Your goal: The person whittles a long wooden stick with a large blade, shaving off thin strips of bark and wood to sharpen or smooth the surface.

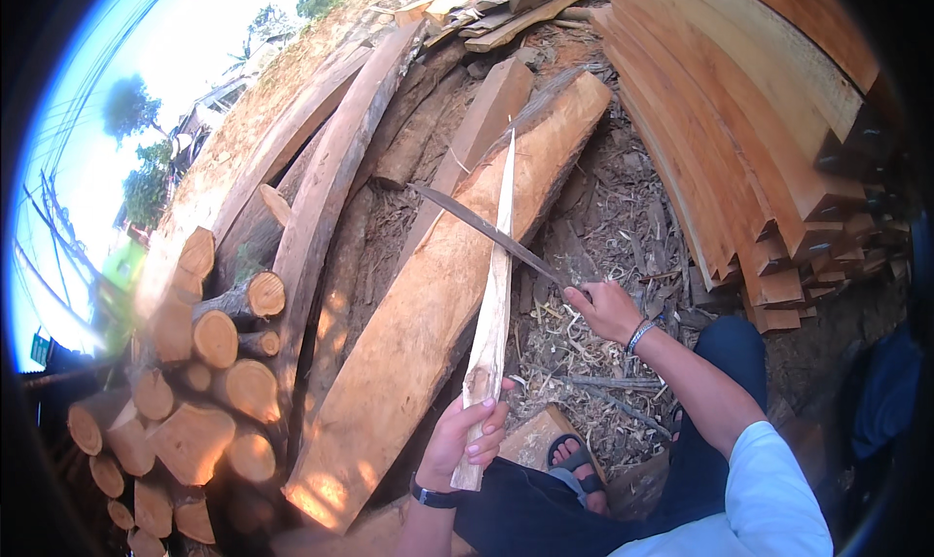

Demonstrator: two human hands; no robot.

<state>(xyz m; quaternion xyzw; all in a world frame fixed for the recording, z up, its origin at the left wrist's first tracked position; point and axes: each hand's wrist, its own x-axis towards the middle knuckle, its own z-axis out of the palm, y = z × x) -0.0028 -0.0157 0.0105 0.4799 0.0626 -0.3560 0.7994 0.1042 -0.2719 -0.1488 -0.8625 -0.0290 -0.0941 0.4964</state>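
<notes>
My left hand [469, 438] grips the lower end of a long pale wooden stake [494, 304] that tapers to a point resting on a big slab of sawn wood [428, 304]. My right hand [605, 309] holds the handle of a long dark blade [486, 229], whose edge lies across the stake about midway up. A black watch sits on my left wrist and a beaded band on my right. My sandalled foot [576, 465] rests on a small block below the stake.
Cut logs [195, 401] are stacked at the left. Long bark-edged slabs [321, 197] lean up the middle. A tall stack of sawn planks [769, 119] fills the right. Wood chips and shavings [584, 362] cover the ground between.
</notes>
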